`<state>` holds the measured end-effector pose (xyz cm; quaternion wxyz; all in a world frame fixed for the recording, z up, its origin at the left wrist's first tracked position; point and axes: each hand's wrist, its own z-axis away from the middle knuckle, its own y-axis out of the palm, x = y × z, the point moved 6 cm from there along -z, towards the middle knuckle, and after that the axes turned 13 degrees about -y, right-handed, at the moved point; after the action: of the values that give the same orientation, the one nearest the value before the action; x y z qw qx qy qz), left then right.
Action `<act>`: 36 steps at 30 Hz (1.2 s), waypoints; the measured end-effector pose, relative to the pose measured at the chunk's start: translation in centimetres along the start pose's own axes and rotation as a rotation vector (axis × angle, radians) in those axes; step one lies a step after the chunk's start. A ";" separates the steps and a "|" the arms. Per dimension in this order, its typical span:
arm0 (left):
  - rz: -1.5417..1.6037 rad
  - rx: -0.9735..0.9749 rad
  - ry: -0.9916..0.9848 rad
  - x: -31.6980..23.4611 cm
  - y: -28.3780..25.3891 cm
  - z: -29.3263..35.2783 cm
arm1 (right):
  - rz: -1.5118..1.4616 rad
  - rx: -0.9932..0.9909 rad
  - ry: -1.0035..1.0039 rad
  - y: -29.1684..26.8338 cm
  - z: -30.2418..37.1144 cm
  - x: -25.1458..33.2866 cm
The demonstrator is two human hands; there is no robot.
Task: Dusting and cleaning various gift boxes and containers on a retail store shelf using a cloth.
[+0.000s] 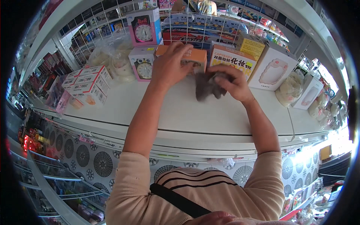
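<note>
My left hand (171, 66) grips the top of an orange box (195, 55) from the left, its fingers closed over the edge. A dark grey cloth (205, 88) hangs bunched in my right hand (233, 83), blurred by motion, beside the box's right front corner. Just behind my right hand stands a white and orange box with a yellow front (229, 60). Left of the orange box, two clock boxes are stacked: a pink-framed clock box (143, 32) on top of another clock box (142, 69). My hand and the cloth hide much of the orange box's front.
The white shelf (195, 112) runs across in front of me. Several white and red cartons (88, 88) sit at the left. On the right are a white mirror box (273, 69) and a plastic-wrapped item (290, 88). A wire grid (108, 22) rises behind.
</note>
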<state>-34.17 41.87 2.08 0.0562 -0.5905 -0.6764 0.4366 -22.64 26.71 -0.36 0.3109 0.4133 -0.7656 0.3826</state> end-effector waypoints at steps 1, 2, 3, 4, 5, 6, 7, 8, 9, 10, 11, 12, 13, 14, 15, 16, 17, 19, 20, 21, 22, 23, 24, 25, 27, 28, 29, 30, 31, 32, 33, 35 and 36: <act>0.006 -0.001 0.004 -0.3 -0.3 0.1 | 0.006 -0.002 0.000 -0.1 0.0 -0.3; -0.004 0.054 -0.024 -0.4 -0.4 0.3 | 0.050 -0.123 -0.205 -0.8 -0.1 0.5; -0.013 0.110 -0.052 -0.3 -0.4 0.3 | 0.094 -0.243 -0.410 -1.4 0.0 1.5; -0.013 0.106 -0.051 -0.1 -0.4 0.3 | 0.148 -0.275 -0.481 -1.6 0.1 1.9; -0.042 0.035 0.042 -0.3 -0.8 0.4 | 0.149 -0.275 -0.483 -1.5 0.0 1.8; -0.070 -0.036 0.135 -0.6 -1.3 0.6 | 0.234 -0.271 -0.527 -1.3 0.0 2.1; -0.071 -0.036 0.136 -0.4 -1.5 0.6 | 0.319 -0.268 -0.570 -1.0 0.0 2.3; -0.010 -0.024 0.147 -0.5 -1.7 0.6 | 0.320 -0.271 -0.569 -0.7 -0.1 2.2; 0.051 -0.010 0.158 -0.5 -1.9 0.6 | 0.422 -0.197 -0.563 0.1 -0.3 2.1; 0.051 -0.007 0.160 -0.4 -2.0 0.5 | 0.523 -0.123 -0.554 0.8 -0.4 1.9; 0.067 -0.030 0.166 -0.2 -2.3 0.4 | 0.527 -0.128 -0.553 0.8 -0.4 1.5; 0.082 -0.053 0.171 0.0 -2.7 0.3 | 0.485 -0.083 -0.466 0.9 -0.5 0.3; 0.085 -0.050 0.176 0.1 -2.8 0.1 | 0.443 -0.039 -0.380 1.0 -0.6 -0.9; 0.204 -0.027 0.143 0.5 -3.3 0.0 | 0.448 -0.026 -0.360 1.2 -0.6 -1.4; 0.324 -0.005 0.108 0.9 -3.7 -0.2 | 0.447 -0.026 -0.360 1.2 -0.6 -1.5; 0.324 -0.005 0.107 1.1 -4.0 -0.2 | 0.448 -0.025 -0.288 1.2 -0.7 -1.9; 0.446 0.038 0.090 1.4 -4.2 -0.3 | 0.449 -0.022 -0.216 1.2 -0.7 -2.3; 0.569 0.079 0.069 1.5 -4.4 -0.3 | 0.436 -0.038 -0.227 1.5 -0.8 -2.2; 0.625 0.125 0.026 1.5 -4.2 -0.3 | 0.425 -0.056 -0.237 1.6 -0.7 -2.1; 0.681 0.170 -0.018 1.6 -4.0 -0.2 | 0.424 -0.053 -0.236 1.8 -0.6 -2.0; 0.681 0.168 -0.021 1.6 -3.9 -0.2 | 0.477 -0.064 -0.282 1.9 -0.5 -1.4; 0.721 0.191 -0.030 1.6 -3.6 -0.2 | 0.530 -0.077 -0.330 2.0 -0.4 -0.9; 0.760 0.214 -0.038 1.5 -3.2 -0.2 | 0.529 -0.075 -0.331 2.1 -0.4 -0.7; 0.759 0.212 -0.039 1.4 -2.9 -0.1 | 0.625 -0.078 -0.370 2.2 -0.3 -0.4; 0.752 0.242 0.017 0.5 -1.9 0.2 | 0.725 -0.083 -0.408 2.3 0.0 0.2; 0.751 0.243 0.018 0.1 -1.5 0.2 | 0.709 -0.085 -0.329 2.1 0.1 0.0; 0.753 0.216 0.043 -0.3 -1.4 0.3 | 0.690 -0.088 -0.246 2.0 0.2 -0.3; 0.753 0.191 0.068 -0.6 -1.4 0.4 | 0.689 -0.090 -0.244 1.8 0.2 0.0; 0.752 0.194 0.067 -0.6 -1.2 0.3 | 0.528 -0.125 -0.185 1.2 0.0 0.1; 0.802 0.025 0.124 -0.4 -2.1 0.2 | 0.367 -0.161 -0.126 0.7 -0.1 -0.1; 0.848 -0.146 0.181 -0.1 -2.9 0.4 | 0.366 -0.163 -0.125 0.4 -0.1 0.0; 0.911 -0.229 0.145 1.1 -3.4 0.0 | 0.001 -0.269 -0.152 -0.9 -0.1 0.0; 0.975 -0.314 0.109 1.8 -3.7 -0.1 | -0.077 -0.281 -0.175 -1.3 -0.1 0.0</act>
<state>-37.45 43.77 3.81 -0.2081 -0.8604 -0.3761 0.2738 -21.48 26.28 0.13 0.3123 0.4266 -0.8192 0.2224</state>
